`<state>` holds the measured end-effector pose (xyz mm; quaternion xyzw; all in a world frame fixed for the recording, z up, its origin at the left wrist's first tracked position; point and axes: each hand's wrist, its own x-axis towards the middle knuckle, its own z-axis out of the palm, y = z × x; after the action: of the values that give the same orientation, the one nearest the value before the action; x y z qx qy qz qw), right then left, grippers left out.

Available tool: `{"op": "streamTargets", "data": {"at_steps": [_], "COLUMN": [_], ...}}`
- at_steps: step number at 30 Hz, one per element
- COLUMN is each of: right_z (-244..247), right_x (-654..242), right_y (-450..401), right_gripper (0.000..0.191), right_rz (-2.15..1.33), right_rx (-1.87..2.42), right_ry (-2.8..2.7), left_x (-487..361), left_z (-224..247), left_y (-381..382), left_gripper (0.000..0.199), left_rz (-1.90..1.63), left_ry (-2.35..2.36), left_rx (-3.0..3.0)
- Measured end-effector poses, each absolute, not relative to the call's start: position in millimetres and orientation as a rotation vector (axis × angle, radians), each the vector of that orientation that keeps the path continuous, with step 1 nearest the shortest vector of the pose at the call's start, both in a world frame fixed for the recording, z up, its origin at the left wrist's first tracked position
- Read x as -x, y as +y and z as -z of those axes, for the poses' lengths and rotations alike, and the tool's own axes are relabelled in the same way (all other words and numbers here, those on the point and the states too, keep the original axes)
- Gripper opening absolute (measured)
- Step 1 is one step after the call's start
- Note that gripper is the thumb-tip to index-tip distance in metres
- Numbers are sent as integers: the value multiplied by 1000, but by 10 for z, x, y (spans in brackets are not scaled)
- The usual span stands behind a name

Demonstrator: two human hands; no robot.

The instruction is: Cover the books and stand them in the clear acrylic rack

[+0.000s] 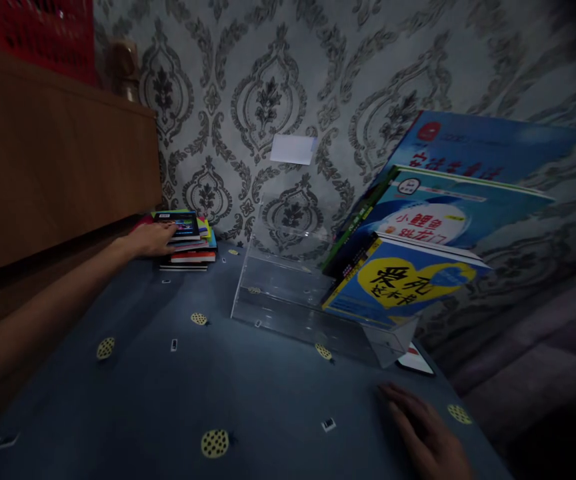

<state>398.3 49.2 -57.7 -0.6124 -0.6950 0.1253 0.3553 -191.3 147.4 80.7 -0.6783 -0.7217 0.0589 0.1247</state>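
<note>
My left hand (153, 239) reaches far across to a small stack of books (193, 257) at the back left. Its fingers lie stretched out over the side of the black-covered top book (185, 230); their undersides are hidden. On the near right of the table, my right hand (425, 430) rests loosely, holding nothing, its fingers slightly bent and apart. Beyond it stands a clear acrylic book rack (278, 313). Several picture books lean in its right part, with a blue and yellow book (401, 280) in front, a teal book (433, 213) behind it and a tall blue book (493, 143) at the back.
A blue tablecloth (258, 393) with pineapple prints covers the table. Partly behind the rack's right end lies a phone-like flat object (417, 360). A wooden cabinet (63, 147) borders the left, with a red basket (53, 40) on top. Patterned wallpaper (268, 80) closes the back.
</note>
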Motion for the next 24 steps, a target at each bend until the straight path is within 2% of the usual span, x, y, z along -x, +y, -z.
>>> {"op": "streamTargets", "data": {"at_steps": [5,10,15,20,24], "right_z": [566,625,630,599,599], "right_x": [-3926,-3925,-3893,-3892,-3896], "right_y": [466,488,474,443,441], "right_gripper": [42,43,45,43,42], "right_rz": [-300,-312,-320,-364,-366], "right_rx": [1576,1552,1557,1519,1508], "right_ry": [-1760,-1741,-1728,-1757,-1768], "left_x": [1721,1575,1388,1050,664], "left_z": [-656,-591,-412,93,428], "left_y": [1546,1269,747,-45,-663], "left_gripper": [40,42,49,55,41], "left_rz": [-52,-8,103,157,227], "left_ry": [-2137,-2073,-1978,-1921,-1909], "left_rx": [1840,1828,1863,2029,2328]}}
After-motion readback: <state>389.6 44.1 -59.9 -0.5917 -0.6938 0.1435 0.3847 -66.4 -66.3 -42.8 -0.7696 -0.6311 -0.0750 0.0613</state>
